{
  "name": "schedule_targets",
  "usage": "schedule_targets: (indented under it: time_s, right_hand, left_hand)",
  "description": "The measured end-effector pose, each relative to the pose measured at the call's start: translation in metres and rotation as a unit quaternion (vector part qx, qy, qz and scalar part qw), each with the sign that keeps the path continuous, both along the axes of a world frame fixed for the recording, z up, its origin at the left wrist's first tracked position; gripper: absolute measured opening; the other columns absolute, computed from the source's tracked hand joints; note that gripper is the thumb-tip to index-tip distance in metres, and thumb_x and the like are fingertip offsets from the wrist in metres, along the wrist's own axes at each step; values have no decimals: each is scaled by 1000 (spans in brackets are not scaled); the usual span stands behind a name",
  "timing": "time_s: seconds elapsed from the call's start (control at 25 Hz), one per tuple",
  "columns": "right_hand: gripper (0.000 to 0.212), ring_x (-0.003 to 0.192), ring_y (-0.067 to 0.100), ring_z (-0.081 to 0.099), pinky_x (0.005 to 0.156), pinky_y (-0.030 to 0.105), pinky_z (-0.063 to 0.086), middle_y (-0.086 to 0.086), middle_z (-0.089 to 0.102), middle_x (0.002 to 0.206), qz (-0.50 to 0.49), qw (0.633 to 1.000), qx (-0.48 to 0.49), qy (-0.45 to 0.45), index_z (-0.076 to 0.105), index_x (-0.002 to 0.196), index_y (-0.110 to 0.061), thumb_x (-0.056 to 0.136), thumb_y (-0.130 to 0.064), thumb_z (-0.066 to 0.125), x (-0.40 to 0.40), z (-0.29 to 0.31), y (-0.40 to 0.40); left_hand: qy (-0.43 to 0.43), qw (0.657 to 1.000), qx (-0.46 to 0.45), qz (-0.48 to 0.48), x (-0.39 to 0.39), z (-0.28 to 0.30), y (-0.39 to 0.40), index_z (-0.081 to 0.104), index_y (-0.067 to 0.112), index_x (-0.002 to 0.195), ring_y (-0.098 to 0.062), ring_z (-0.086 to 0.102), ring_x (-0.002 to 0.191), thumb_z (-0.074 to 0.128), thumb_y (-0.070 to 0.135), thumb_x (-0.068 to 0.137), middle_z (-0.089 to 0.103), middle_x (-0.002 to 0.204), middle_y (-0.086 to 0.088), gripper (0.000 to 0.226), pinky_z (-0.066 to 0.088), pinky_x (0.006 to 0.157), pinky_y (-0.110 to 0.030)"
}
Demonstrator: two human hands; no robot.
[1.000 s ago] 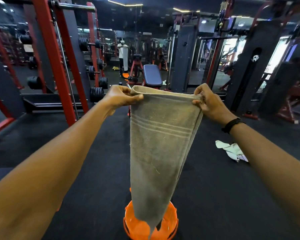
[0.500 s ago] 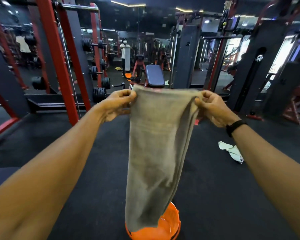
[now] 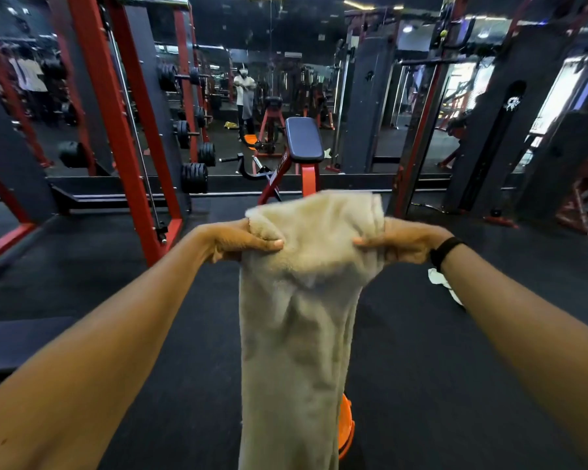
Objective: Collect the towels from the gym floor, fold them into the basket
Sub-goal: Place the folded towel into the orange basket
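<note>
A beige towel [image 3: 296,334] hangs lengthwise in front of me, its top bunched and folded over. My left hand [image 3: 238,244] pinches its upper left side with the thumb across the cloth. My right hand [image 3: 401,245] grips the upper right side the same way. Below the towel an orange basket [image 3: 347,425] stands on the floor, mostly hidden by the hanging cloth. A white towel [image 3: 438,283] lies crumpled on the black floor behind my right wrist.
A red and black rack [image 3: 123,130] with weight plates stands at the left. A bench with a dark pad [image 3: 302,139] is straight ahead before a mirror wall. Dark machines [image 3: 510,130] fill the right. Black rubber floor [image 3: 438,368] lies all around.
My hands have dropped lower and shifted grip, so the towel's top now flops over above them. The towel hangs further down and covers more of the basket.
</note>
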State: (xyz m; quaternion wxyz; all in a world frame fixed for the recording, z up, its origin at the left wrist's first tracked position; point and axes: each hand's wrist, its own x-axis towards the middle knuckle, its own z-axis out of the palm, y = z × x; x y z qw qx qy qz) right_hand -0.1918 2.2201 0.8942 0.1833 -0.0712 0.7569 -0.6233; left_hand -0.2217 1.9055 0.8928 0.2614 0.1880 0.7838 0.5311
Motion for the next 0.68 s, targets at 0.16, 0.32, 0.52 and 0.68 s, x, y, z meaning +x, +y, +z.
schedule_targets:
  time_s: [0.16,0.32,0.52,0.68]
  right_hand:
    - [76,102,24,65,77,37,57,8,69,112,-62,992,-98,50,60,124,-17,59,-45,87,-8,-8,5]
    - [81,99,24,67,75,40,58,8,70,108,38,999,12,-34,63,116,-21,44,-42,94,-2,-24,-4]
    - [70,107,31,63,81,46,56,11,67,116,-19,996,-84,-27,56,127,-19,66,-42,81,1,-29,-7]
    - [98,108,31,62,85,44,56,16,64,122,-71,996,-61,3,54,132,-9,50,-50,90,-5,-39,-7]
  left_hand:
    - [-13,991,107,74,-5,2,-4,65,21,109,-20,66,99,90,55,40,71,101,-1,82,56,74,-34]
    - [-26,998,-1,65,-3,2,-5,60,18,111,-18,63,97,74,37,72,65,110,-5,45,55,74,-32]
    - [-45,997,-20,60,-2,-7,-18,65,11,108,-24,67,97,75,42,62,71,105,-9,56,57,72,-34]
    - [-35,983,112,139,-5,-12,-22,67,19,105,-19,65,89,67,35,76,68,100,-6,33,53,74,-34]
